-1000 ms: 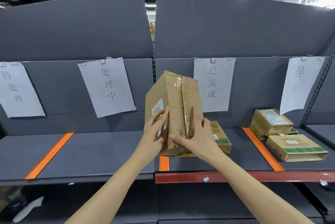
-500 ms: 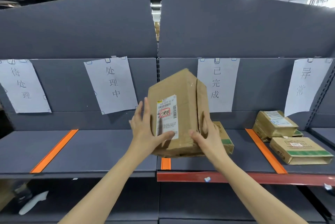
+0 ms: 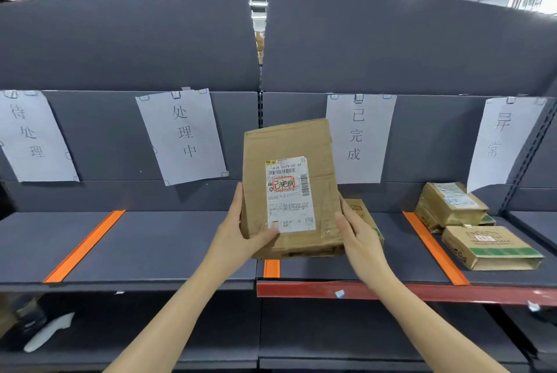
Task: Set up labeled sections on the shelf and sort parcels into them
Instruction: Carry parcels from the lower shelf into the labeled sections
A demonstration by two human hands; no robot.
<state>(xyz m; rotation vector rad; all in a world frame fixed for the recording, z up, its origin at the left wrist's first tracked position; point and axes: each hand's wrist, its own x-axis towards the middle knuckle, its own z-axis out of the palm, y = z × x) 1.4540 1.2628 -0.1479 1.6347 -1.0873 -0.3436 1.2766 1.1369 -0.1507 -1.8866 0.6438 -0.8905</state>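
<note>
Parcel under inspection: one brown cardboard parcel [image 3: 289, 188] is held upright in mid-air at the centre of the view, in front of the grey shelf [image 3: 150, 246]. Its white shipping label [image 3: 289, 194] faces the camera and carries handwritten characters ringed in red.

The left hand [image 3: 241, 231] grips the parcel's lower left edge, thumb laid across the front face beside the label and fingers behind. The right hand [image 3: 358, 237] clasps the lower right edge, fingers wrapped round the back; their tips are hidden.

Four paper signs hang on the back panel: 待处理 sign [image 3: 33, 134] at 9 o'clock, 处理中 sign [image 3: 180, 134] at 10 o'clock, 已完成 sign [image 3: 358, 137] at 1 o'clock and 异常 sign [image 3: 500, 140] at 3 o'clock. Three orange strips lie on the shelf deck as dividers: left strip [image 3: 84, 247] at 8 o'clock, middle strip [image 3: 271, 268] at 6 o'clock just below the held parcel, right strip [image 3: 434, 247] at 4 o'clock.

Contents noted:
- Section below the 已完成 sign: one flat carton [image 3: 364, 215], largely hidden behind the held parcel and the right hand.
- Section below the 异常 sign: a stack of taped parcels [image 3: 449, 203] at the back and, just in front of it, a green-striped carton [image 3: 491, 247] lying flat.
</note>
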